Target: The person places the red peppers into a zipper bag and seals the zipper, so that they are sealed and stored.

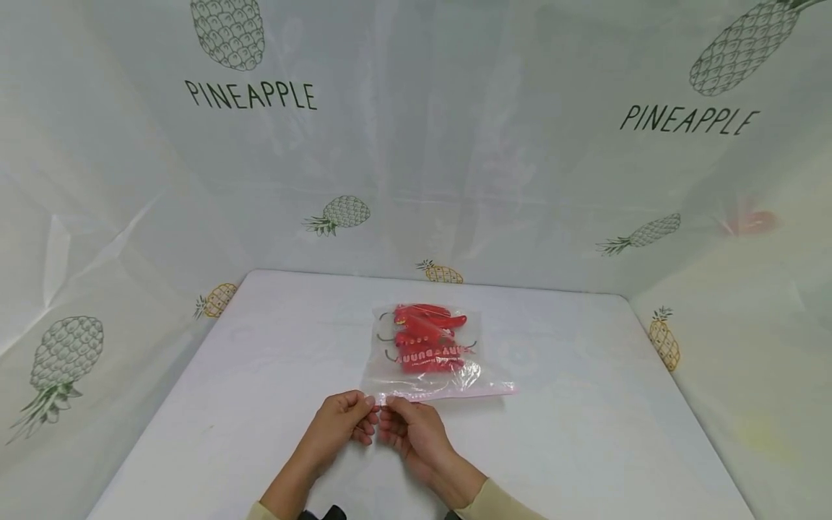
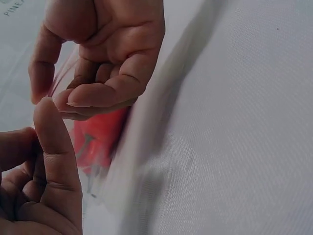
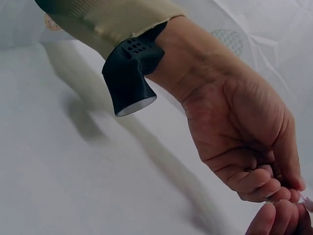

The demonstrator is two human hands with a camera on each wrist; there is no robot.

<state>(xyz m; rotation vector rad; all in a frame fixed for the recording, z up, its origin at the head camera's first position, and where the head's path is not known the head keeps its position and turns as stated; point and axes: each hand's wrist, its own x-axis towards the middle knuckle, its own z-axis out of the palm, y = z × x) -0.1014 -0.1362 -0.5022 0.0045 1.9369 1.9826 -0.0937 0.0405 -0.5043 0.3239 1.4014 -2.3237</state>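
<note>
A clear zip bag (image 1: 383,375) lies flat on the white table, its pink zip edge (image 1: 455,394) toward me. Inside are several red chili peppers (image 1: 422,328) with dark stems, under red printed lettering. At the left end of the zip edge, my left hand (image 1: 341,419) pinches the bag between thumb and forefinger. My right hand (image 1: 416,433) pinches the same edge just beside it, its other fingers curled below. The left wrist view has both hands' fingertips meeting at the edge, with the peppers blurred behind. From the right wrist, my left hand (image 3: 234,127) largely covers the bag.
The white table (image 1: 585,361) extends around the bag on all sides. A plastic sheet (image 1: 455,144) printed with pineapples hangs behind and along both sides. A black camera mount (image 3: 132,73) sits on the left wrist by the beige sleeve (image 3: 112,24).
</note>
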